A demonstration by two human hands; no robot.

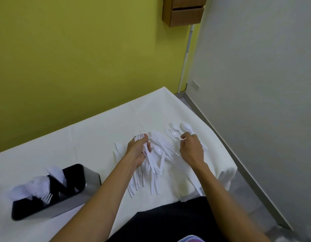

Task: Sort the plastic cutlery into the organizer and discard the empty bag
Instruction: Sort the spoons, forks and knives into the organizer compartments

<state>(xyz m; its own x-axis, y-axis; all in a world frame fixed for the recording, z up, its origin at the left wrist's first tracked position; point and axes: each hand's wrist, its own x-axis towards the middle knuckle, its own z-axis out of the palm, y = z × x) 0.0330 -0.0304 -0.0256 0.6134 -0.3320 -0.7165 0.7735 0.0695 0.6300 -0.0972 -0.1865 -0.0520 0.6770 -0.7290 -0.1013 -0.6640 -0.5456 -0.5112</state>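
Gripping a bundle of forks (145,151) in your left hand (137,151), tines aligned for one drop into the organizer (51,191) at left, your right hand (192,149) pinches another from the pile (161,154).

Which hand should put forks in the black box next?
Probably the left hand. It already has a bunch of forks in its grip, and the organizer sits on the table's left side, nearer that arm. The right hand is busy picking at a piece in the pile, farther away.
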